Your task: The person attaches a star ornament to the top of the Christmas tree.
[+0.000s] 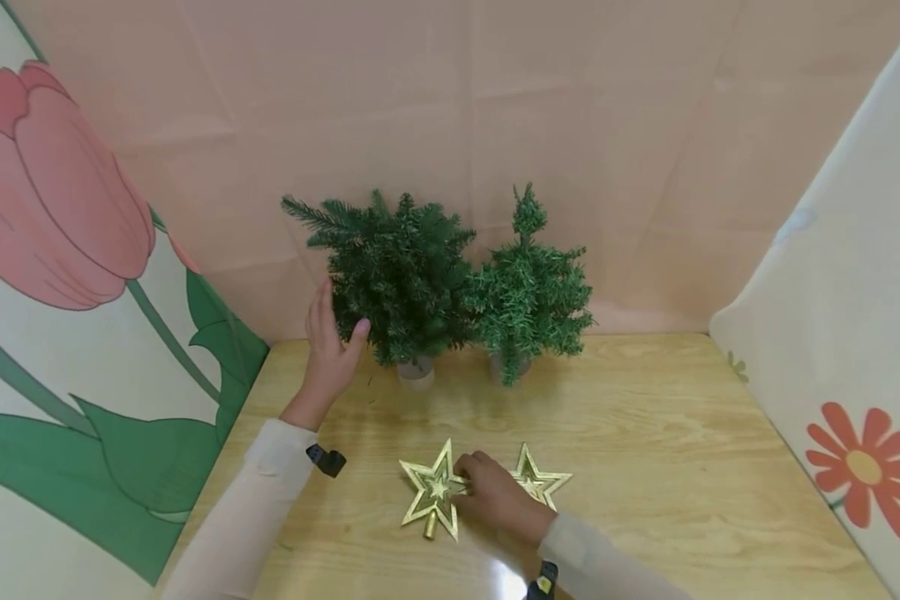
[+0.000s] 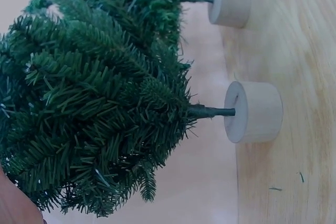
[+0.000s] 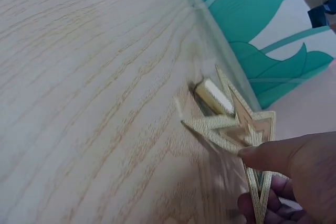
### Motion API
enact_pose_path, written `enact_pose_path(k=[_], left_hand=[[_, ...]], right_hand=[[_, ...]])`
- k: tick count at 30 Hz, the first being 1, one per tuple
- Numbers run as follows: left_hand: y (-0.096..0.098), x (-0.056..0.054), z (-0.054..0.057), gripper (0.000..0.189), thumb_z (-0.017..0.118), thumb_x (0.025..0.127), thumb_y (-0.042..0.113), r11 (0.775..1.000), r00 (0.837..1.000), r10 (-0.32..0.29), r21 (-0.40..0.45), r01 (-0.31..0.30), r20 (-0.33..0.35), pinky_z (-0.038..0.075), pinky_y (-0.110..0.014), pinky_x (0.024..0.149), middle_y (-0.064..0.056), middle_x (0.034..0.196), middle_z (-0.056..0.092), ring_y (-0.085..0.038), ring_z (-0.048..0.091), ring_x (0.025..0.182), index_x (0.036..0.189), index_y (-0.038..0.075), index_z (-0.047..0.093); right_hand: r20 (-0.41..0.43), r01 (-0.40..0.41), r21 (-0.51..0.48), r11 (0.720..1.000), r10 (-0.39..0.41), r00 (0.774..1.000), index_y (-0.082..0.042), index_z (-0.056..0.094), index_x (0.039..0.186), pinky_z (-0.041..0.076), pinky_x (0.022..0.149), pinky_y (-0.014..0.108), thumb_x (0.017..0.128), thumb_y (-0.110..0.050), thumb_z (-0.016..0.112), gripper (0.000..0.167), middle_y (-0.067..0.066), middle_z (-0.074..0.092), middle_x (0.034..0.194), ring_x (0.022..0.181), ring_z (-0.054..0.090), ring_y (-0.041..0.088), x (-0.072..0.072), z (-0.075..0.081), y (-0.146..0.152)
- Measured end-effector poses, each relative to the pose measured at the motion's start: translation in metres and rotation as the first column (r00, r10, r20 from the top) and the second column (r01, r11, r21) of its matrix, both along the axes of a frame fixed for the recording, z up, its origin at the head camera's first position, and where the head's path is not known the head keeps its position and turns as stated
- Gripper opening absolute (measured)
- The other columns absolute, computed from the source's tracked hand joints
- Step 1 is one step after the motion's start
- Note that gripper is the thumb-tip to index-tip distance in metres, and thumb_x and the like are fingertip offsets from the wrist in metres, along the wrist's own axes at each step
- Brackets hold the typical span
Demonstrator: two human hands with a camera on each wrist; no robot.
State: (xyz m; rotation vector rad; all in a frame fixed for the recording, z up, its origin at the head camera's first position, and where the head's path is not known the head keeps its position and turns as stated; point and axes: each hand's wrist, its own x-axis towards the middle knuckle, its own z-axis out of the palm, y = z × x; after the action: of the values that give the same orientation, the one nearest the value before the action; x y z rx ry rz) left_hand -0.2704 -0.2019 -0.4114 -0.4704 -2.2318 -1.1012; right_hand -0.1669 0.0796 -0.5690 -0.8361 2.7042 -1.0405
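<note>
Between thumb and fingers my right hand (image 1: 498, 498) pinches one arm of a gold star tree topper (image 1: 438, 490), low over the table. In the right wrist view its gold socket (image 3: 214, 97) points away from the hand. A second gold star topper (image 1: 543, 483) lies just beyond the right hand, partly hidden by it. My left hand (image 1: 330, 358) is at the left side of a dark green artificial Christmas tree (image 1: 405, 275), fingers straight against its branches. To the right a lighter, tinselly Christmas tree (image 1: 528, 292) stands upright, its branches meeting the first one's.
Both trees stand on round pale bases, the nearer base (image 2: 257, 112) and the farther base (image 2: 231, 3). A pink cloth (image 1: 645, 167) hangs behind the wooden table (image 1: 645, 433). Printed cloths with a tulip (image 1: 82, 183) and a red flower (image 1: 862, 467) flank it.
</note>
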Motion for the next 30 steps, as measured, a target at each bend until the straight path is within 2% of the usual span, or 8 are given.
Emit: enact_pose_path(k=[3, 8, 14, 18, 22, 30], left_hand=[[0.0, 0.0, 0.0, 0.078, 0.048, 0.101, 0.044, 1.0, 1.0, -0.003, 0.001, 0.003, 0.005, 0.014, -0.062, 0.109, -0.01, 0.161, 0.007, -0.026, 0.005, 0.145, 0.158, 0.014, 0.005], [0.0, 0.001, -0.001, 0.076, 0.046, 0.102, 0.044, 1.0, 1.0, 0.001, 0.003, -0.001, 0.013, 0.014, -0.062, 0.109, -0.013, 0.16, 0.008, -0.024, 0.004, 0.145, 0.158, 0.016, 0.003], [-0.001, -0.002, -0.002, 0.073, 0.047, 0.103, 0.036, 1.0, 1.0, 0.001, 0.009, -0.001, 0.017, 0.014, -0.062, 0.109, -0.008, 0.161, 0.006, -0.025, 0.003, 0.145, 0.158, 0.016, 0.003], [-0.002, -0.002, -0.003, 0.073, 0.047, 0.103, 0.036, 1.0, 1.0, 0.004, 0.008, -0.004, 0.006, 0.015, -0.062, 0.109, -0.009, 0.161, 0.006, -0.026, 0.003, 0.145, 0.158, 0.015, 0.004], [-0.003, -0.001, -0.003, 0.074, 0.046, 0.103, 0.04, 1.0, 1.0, 0.008, 0.006, -0.008, 0.002, 0.015, -0.061, 0.109, -0.005, 0.161, 0.006, -0.025, 0.004, 0.145, 0.158, 0.014, 0.005], [-0.001, -0.001, -0.001, 0.073, 0.051, 0.103, 0.028, 1.0, 1.0, 0.001, 0.002, -0.001, -0.011, 0.014, -0.061, 0.109, -0.006, 0.161, 0.006, -0.027, 0.005, 0.145, 0.158, 0.013, 0.006]], right_hand=[[0.027, -0.011, -0.029, 1.0, 0.012, 1.0, -0.008, 0.065, 0.101, 0.046, 0.067, 0.026, 0.089, -0.018, 0.071, 0.017, -0.003, 0.056, 0.086, 0.074, 0.05, 0.007, 0.001, 0.0, 0.0], [0.063, -0.036, -0.093, 0.995, 0.041, 0.997, -0.009, 0.066, 0.1, 0.048, 0.069, 0.026, 0.091, -0.012, 0.068, 0.01, -0.002, 0.062, 0.088, 0.078, 0.054, 0.007, 0.001, -0.002, 0.002], [0.111, -0.048, -0.133, 0.99, 0.063, 0.992, -0.011, 0.068, 0.106, 0.052, 0.083, 0.029, 0.094, -0.01, 0.065, 0.012, -0.003, 0.067, 0.102, 0.094, 0.063, 0.011, -0.003, 0.0, 0.003], [0.13, -0.045, -0.145, 0.988, 0.065, 0.989, -0.014, 0.069, 0.106, 0.052, 0.082, 0.03, 0.094, -0.011, 0.064, 0.013, -0.005, 0.068, 0.102, 0.094, 0.063, 0.009, -0.004, -0.001, 0.005], [0.115, -0.071, -0.153, 0.986, 0.089, 0.989, -0.014, 0.068, 0.108, 0.052, 0.082, 0.03, 0.096, -0.008, 0.061, 0.015, -0.004, 0.068, 0.104, 0.095, 0.064, 0.01, -0.004, 0.003, 0.007], [0.089, -0.089, -0.136, 0.987, 0.101, 0.991, -0.01, 0.068, 0.107, 0.053, 0.081, 0.031, 0.096, -0.005, 0.06, 0.015, 0.002, 0.069, 0.105, 0.096, 0.065, 0.017, -0.005, 0.021, 0.011]])
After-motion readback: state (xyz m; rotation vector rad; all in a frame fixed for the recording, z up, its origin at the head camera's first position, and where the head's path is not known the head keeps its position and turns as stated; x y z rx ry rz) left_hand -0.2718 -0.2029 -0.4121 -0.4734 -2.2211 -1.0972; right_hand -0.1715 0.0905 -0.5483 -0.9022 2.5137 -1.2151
